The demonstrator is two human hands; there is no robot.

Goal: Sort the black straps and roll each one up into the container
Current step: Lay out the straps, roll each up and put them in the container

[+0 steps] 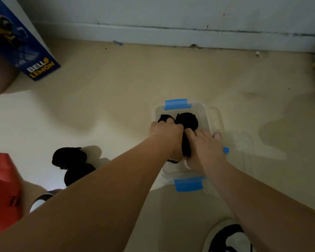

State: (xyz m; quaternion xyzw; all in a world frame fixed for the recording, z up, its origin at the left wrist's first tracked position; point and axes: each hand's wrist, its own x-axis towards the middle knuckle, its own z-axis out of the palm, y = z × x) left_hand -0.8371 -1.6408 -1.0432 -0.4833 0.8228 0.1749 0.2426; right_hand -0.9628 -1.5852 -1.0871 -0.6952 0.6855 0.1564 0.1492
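A clear plastic container (204, 113) with blue clips sits on the floor at centre. Inside it lie rolled black straps: one roll (187, 120) at the far side and a smaller one (164, 118) to its left. Both my hands are down in the container. My left hand (165, 135) curls its fingers over a black strap (186, 146) that shows between the two hands. My right hand (205, 146) presses against that strap from the right, its thumb over the container's right rim. Two more black strap bundles (69, 157) lie on the floor to the left.
The container's clear lid (244, 142) lies on the floor to its right. A blue box (22, 44) leans at the far left, and a red bag (2, 193) is at the left edge. A shoe (227, 239) is at the bottom. The wall runs along the far side.
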